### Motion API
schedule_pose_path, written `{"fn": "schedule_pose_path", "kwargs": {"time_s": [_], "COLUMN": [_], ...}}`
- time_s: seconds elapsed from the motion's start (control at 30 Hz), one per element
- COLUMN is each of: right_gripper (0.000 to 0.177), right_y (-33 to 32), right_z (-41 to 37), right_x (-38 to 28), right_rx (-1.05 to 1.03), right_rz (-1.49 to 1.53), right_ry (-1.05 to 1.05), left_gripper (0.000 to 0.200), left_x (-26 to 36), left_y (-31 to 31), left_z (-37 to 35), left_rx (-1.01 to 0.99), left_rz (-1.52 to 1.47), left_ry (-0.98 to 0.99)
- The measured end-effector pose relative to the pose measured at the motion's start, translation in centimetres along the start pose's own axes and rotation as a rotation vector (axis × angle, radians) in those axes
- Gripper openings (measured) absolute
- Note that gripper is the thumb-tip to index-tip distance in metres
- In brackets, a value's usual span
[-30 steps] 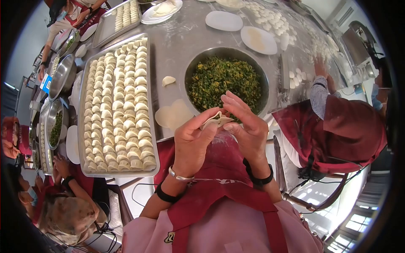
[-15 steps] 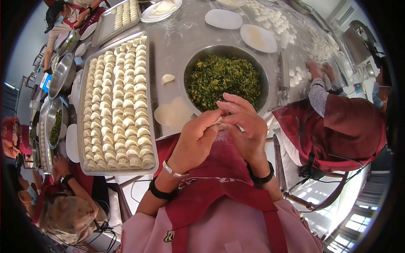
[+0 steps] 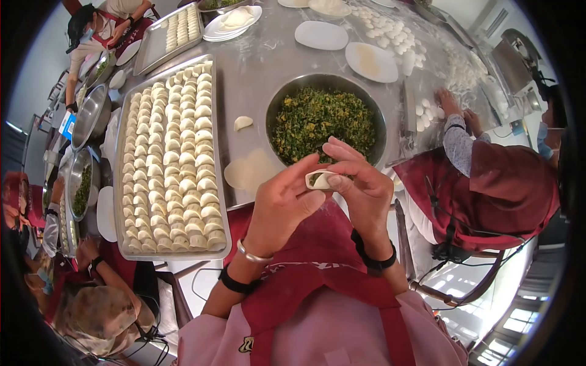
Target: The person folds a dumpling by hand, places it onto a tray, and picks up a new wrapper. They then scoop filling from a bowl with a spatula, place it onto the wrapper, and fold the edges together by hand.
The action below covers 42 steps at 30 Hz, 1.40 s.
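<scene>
Grips a partly folded dumpling in the right hand and holds the left hand loosely open beside it, at the near side of the filling bowl, with a tray of rowed dumplings to that bowl's left.

One left hand, one right hand and one part-folded dumpling were counted at the near middle. At the near left, dumplings were borne in six lengthwise rows by one large tray; one lone dumpling was set to its right. One filling bowl was counted at the middle, with two white plates beyond it. Flat wrappers could not be exactly counted.
</scene>
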State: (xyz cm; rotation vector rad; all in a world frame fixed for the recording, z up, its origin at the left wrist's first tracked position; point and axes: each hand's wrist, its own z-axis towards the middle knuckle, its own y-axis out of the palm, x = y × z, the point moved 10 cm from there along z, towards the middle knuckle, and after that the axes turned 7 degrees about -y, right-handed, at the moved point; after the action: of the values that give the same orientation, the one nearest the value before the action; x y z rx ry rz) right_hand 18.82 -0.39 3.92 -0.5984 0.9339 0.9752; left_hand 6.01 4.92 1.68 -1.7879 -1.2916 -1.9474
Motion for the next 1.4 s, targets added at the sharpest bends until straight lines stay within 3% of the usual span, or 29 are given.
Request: {"fn": "schedule_pose_path", "kwargs": {"time_s": [0.07,0.27,0.57,0.67,0.77,0.87,0.97,1.27,1.37,1.4], "right_gripper": [0.022,0.022,0.021,0.024,0.026,0.026,0.024,0.024,0.024,0.023], "right_y": [0.2,1.1,1.4,1.6,1.7,2.3,2.5,3.0,2.7,3.0], "right_z": [-0.1,0.0,0.2,0.2,0.7,1.0,0.6,0.1,0.6,0.6], "right_x": [0.0,-2.0,-3.3,-2.5,-3.2,-2.5,-2.5,-2.7,-2.3,-2.3], "right_rx": [0.079,0.042,-0.014,-0.138,-0.060,-0.089,-0.135,-0.252,-0.148,-0.182], "right_rz": [0.109,-0.121,-0.152,-0.362,-0.266,-0.208,-0.216,-0.352,-0.173,-0.180], "right_ry": [0.064,-0.071,-0.267,-0.282,-0.170,-0.040,-0.236,-0.302,-0.045,-0.047], "left_gripper": [0.047,0.044,0.042,0.041,0.042,0.044,0.046,0.052,0.053,0.054], "left_x": [-1.1,-1.3,-0.5,-1.9,-1.9,-1.4,-1.6,-2.9,-2.0,-1.7], "left_y": [-0.6,-1.2,-0.5,-1.5,-1.5,-1.0,-0.7,-1.4,-0.8,-0.6], "left_z": [-0.2,-0.6,-1.1,-0.7,-0.6,-0.7,-0.7,-0.9,-0.8,-1.0], "left_rx": [0.044,0.144,0.118,0.121,0.088,0.034,0.061,0.048,0.003,0.003], "left_rz": [-0.052,-0.029,0.323,0.095,0.012,0.150,0.070,0.146,0.127,0.156], "left_ry": [0.064,0.141,0.153,0.101,0.092,0.106,0.070,-0.038,-0.014,-0.004]}}
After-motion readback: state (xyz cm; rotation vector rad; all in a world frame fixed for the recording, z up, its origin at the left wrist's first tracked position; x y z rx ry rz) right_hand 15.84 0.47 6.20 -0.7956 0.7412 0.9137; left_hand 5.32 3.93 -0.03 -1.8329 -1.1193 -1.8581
